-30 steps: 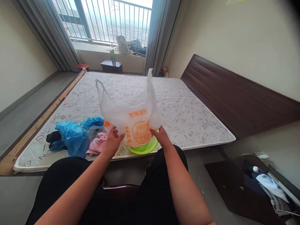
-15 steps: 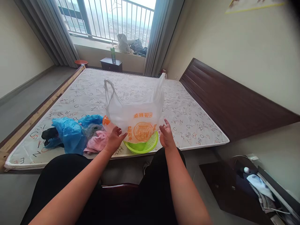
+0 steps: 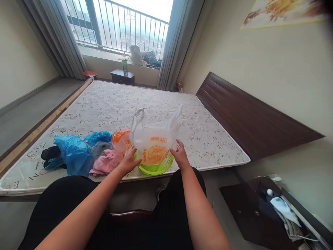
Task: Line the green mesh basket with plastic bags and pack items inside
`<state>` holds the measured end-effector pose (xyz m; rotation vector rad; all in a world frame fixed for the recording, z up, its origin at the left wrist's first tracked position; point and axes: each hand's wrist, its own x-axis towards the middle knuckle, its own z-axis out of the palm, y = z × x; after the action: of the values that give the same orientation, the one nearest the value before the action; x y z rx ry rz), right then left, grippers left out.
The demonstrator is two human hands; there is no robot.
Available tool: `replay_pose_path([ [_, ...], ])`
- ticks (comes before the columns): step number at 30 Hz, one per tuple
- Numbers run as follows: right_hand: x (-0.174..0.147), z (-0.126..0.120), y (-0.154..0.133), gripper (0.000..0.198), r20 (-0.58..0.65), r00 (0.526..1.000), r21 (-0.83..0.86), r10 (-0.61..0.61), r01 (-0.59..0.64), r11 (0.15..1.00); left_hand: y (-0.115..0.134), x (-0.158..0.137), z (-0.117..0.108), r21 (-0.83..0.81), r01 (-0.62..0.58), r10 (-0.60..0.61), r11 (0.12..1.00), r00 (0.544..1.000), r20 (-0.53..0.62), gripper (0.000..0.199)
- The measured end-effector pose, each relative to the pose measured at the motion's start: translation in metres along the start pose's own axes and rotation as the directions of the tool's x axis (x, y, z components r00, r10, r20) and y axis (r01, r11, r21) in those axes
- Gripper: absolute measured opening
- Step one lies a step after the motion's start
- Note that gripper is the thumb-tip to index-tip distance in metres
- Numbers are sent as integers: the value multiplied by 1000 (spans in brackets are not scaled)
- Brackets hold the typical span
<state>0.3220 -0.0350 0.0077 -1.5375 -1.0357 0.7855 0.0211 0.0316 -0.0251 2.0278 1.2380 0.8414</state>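
Observation:
A white translucent plastic bag (image 3: pixel 158 139) with orange print stands upright over a green plastic basket (image 3: pixel 156 169) at the mattress's near edge. My left hand (image 3: pixel 129 160) is at the bag's lower left side, thumb on its front and fingers around the edge. On the lower right side, my right hand (image 3: pixel 180 156) pinches it the same way. The bag's handles stick up loose. Left of the basket lie a pink towel-like cloth (image 3: pixel 107 162), a second plastic bag with orange print (image 3: pixel 121 140) and a crumpled clear bag (image 3: pixel 100 148). The basket's far rim is hidden behind the bag.
Blue plastic bags (image 3: pixel 74 152) and a black cloth (image 3: pixel 50 154) lie at the left on the patterned mattress (image 3: pixel 109 99). A dark headboard (image 3: pixel 249 114) rises at the right. Beside the bed, a dark nightstand (image 3: pixel 241 208) holds folded cloth. My knees are against the near side.
The white bag has come lower and slightly right over the basket, its handles sinking. My right hand has closed in on the bag's side from a spread pose. The view has tilted up a little.

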Motion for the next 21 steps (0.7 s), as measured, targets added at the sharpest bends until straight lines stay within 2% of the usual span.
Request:
replay_pose_path([
  [2,0,0,-2,83,-18,1000,40,25,-24,999,2,1,-4,5,-56,56,998,998,21,44],
  [4,0,1,-4,66,10,998,-25,70,-69,997,1,2,-6,8,-72,72,997,997,20,32],
  [7,-3,4,-7,29,76,988,-328,131,-100,940,-5,4,-6,-25,4,-6,1000,998,-61,34],
  [9,-6,6,-10,16,99,981,-551,169,-87,830,-11,5,-3,-109,74,-86,991,990,-111,44],
  [11,-8,9,-13,18,102,973,-686,208,-83,722,-16,5,1,-199,135,-160,971,980,-117,51],
  [12,-9,11,-14,24,88,972,-714,219,-92,694,-18,4,4,-229,158,-188,960,976,-112,52],
  [14,-9,13,-17,36,45,978,-709,203,-112,696,-21,3,9,-244,181,-212,953,971,-109,49],
  [17,-5,13,-16,49,-20,989,-648,147,-125,751,-21,0,15,-189,170,-192,967,976,-104,39],
  [19,-2,13,-13,45,-21,989,-636,146,-126,761,-19,0,17,-141,181,-192,973,979,-72,31],
  [21,0,13,-10,28,-3,985,-662,171,-130,738,-15,-1,18,-110,196,-202,974,978,-49,28],
])
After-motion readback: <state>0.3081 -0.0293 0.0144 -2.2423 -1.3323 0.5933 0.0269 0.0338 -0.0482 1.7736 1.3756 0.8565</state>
